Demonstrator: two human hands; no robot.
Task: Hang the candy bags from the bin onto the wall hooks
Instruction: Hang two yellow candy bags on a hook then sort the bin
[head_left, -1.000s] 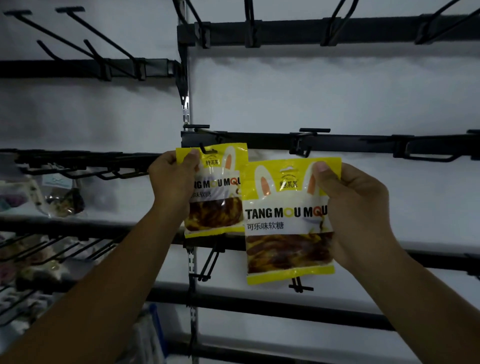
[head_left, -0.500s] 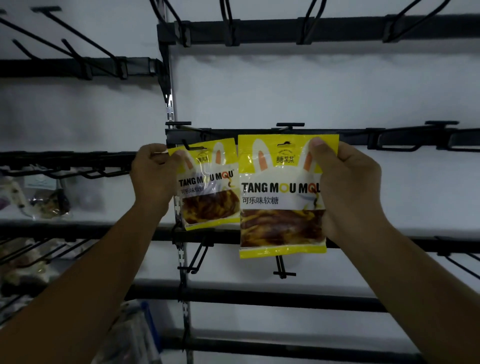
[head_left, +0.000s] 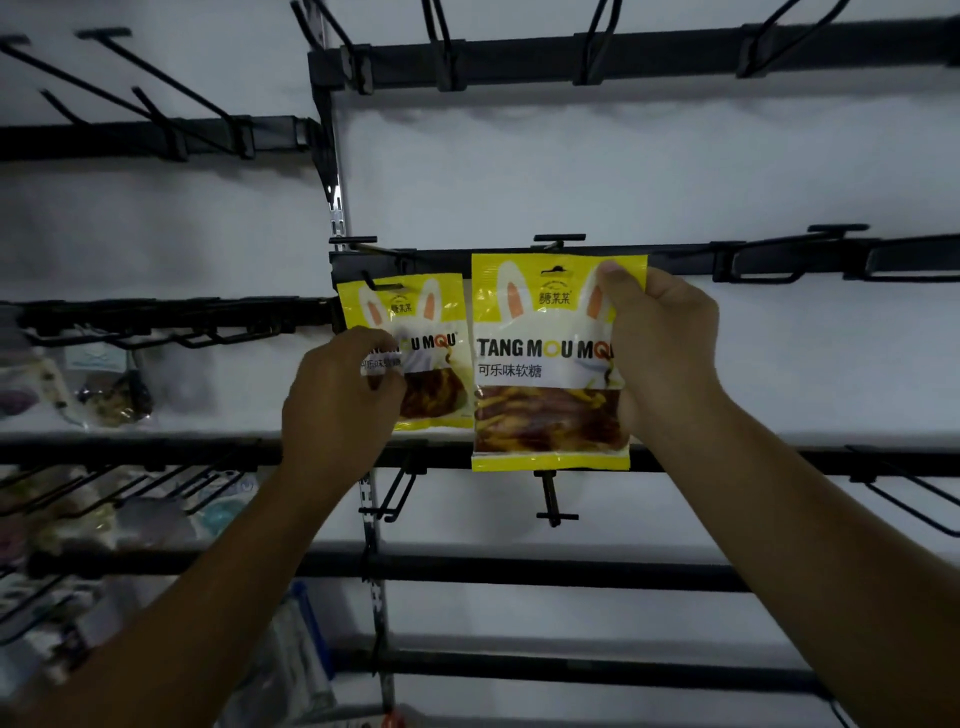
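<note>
Two candy bags up at the rail: left bag (head_left: 415, 343) hanging on its hook (head_left: 376, 285), left hand (head_left: 345, 400) loosely touching it. Right hand (head_left: 660, 353) is pinching the right bag (head_left: 540, 364) below the next hook (head_left: 558, 240). Risk: the hole misses the tip and the bag drops.

Both bare forearms rise from the lower corners of the frame toward the middle. The left hand (head_left: 343, 402) sits just left of centre, back to the camera, fingers curled loosely inward. The right hand (head_left: 660, 348) is higher, right of centre, thumb (head_left: 615, 278) on top and grip pinched closed on a candy bag (head_left: 545, 364).
</note>
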